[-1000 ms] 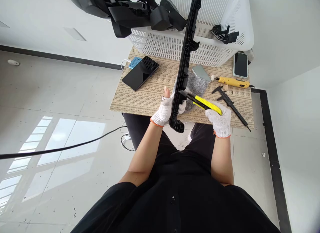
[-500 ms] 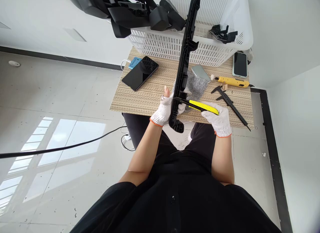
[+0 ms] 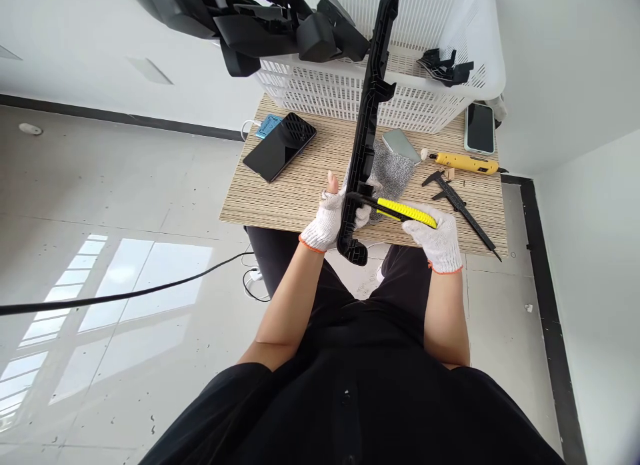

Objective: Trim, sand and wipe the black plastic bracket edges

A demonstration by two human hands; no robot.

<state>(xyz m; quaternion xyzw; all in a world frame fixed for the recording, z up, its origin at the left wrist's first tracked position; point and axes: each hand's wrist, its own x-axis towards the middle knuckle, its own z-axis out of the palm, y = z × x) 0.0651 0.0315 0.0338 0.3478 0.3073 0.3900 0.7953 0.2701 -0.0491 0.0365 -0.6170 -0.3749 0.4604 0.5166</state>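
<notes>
A long black plastic trim piece (image 3: 367, 125) stretches from the basket toward my lap, its curved end nearest me. My left hand (image 3: 327, 218), in a white knit glove, grips it near that end, with the bare thumb up along the side. In my gloved right hand (image 3: 437, 237) is a yellow and black utility knife (image 3: 406, 212), pointing left. Its tip lies at the trim piece's edge, close to my left fingers; whether it touches cannot be made out. Beneath the trim piece is a grey cloth (image 3: 393, 175) on the wood-patterned table (image 3: 260, 198).
A white plastic basket (image 3: 320, 92) with black parts (image 3: 270, 32) stands at the back. On the table lie a black phone (image 3: 281, 147), a yellow rotary tool (image 3: 465, 163), a black caliper (image 3: 467, 215), a second phone (image 3: 480, 128) and a grey-green box (image 3: 401, 145). A black cable (image 3: 150, 292) crosses at left.
Almost nothing differs. The knife tip has shifted very slightly at the trim piece's edge, while both hands keep their hold.
</notes>
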